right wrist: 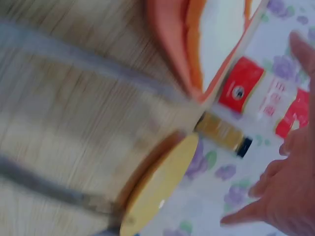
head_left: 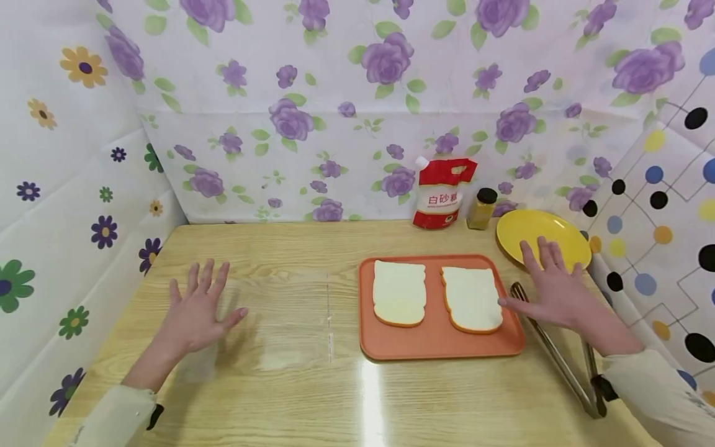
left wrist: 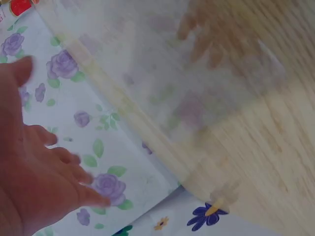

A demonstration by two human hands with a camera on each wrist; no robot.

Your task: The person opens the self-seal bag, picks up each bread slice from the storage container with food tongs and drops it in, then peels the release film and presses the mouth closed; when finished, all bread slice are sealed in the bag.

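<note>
My left hand (head_left: 195,316) hovers over the left part of the table, fingers spread and holding nothing. At the right, my right hand (head_left: 558,295) is spread too, with nothing in it; it overlaps the yellow plate's near edge in the head view. Its thumb reaches toward the right-hand bread slice (head_left: 472,299). A second bread slice (head_left: 399,293) lies to the left of that one, both flat on an orange tray (head_left: 436,349). Metal tongs (head_left: 558,360) lie on the table below my right hand, partly hidden by the forearm.
A yellow plate (head_left: 525,226) sits at the back right. Beside it stand a small jar with a black lid (head_left: 480,210) and a red-and-white sugar pouch (head_left: 439,197). Flowered sheeting (head_left: 251,155) walls in the wooden table (head_left: 279,397) at the back.
</note>
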